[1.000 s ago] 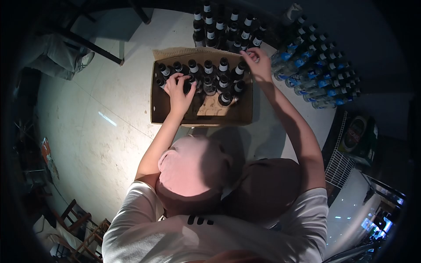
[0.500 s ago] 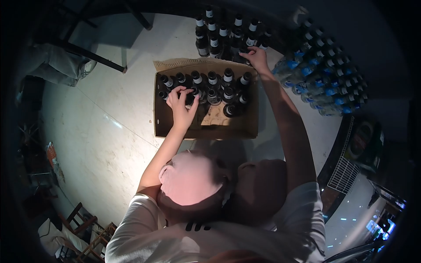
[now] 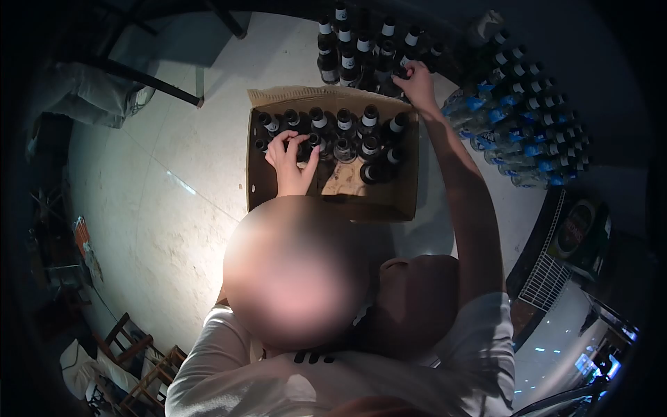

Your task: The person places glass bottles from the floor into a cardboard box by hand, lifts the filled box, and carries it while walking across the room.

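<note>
On the pale, scuffed floor (image 3: pixel 153 222) stands an open brown cardboard box (image 3: pixel 382 207), with dark glass bottles with pale neck labels (image 3: pixel 348 62) upright beyond its far edge and more inside. Of the two hands, the right hand (image 3: pixel 417 87) is nearer the outer group, just past the box's far right corner, fingers bent inward at a bottle neck, its grip unclear. Over the box's left half, the left hand (image 3: pixel 290 167) curves half-open about another upright bottle's neck (image 3: pixel 315 141); I cannot tell whether it holds it.
</note>
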Motion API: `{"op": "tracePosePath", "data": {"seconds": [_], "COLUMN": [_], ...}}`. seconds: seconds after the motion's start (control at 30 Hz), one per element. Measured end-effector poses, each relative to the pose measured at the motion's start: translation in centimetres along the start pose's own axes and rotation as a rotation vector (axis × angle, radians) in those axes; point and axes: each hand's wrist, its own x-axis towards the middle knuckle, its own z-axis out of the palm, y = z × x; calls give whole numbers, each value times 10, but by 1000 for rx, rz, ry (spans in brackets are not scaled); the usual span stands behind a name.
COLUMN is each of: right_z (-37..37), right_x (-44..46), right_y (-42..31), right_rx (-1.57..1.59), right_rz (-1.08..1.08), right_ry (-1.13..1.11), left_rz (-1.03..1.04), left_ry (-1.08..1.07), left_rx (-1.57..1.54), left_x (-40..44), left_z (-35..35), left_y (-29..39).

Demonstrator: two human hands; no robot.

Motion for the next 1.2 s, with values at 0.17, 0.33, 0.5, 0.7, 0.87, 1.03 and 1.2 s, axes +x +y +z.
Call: {"op": "tracePosePath", "data": {"seconds": [0.17, 0.33, 0.5, 0.7, 0.87, 1.03, 1.2], "right_z": [-39, -112, -171, -193, -185, -163, -116], "right_x": [0, -13, -43, -87, -116, -140, -161], "right_y": [-42, -118, -183, -203, -199, -180, -132], "right_rx": [84, 16, -20, 100, 136, 19, -112], "right_rz": [-149, -326, -426, -321, -267, -250, -371], "right_ry": [98, 112, -16, -379, -569, -658, -735], "left_rz": [1, 40, 58, 54, 67, 72, 81], "left_ry": [5, 33, 41, 69, 93, 104, 114], "left_rx": [-14, 11, 20, -17, -8, -6, -10], "left_x": [0, 0, -2, -3, -3, -4, -4], "left_z": [2, 2, 2, 2, 3, 2, 1], "left_y": [-3, 1, 1, -2, -2, -2, -1]}}
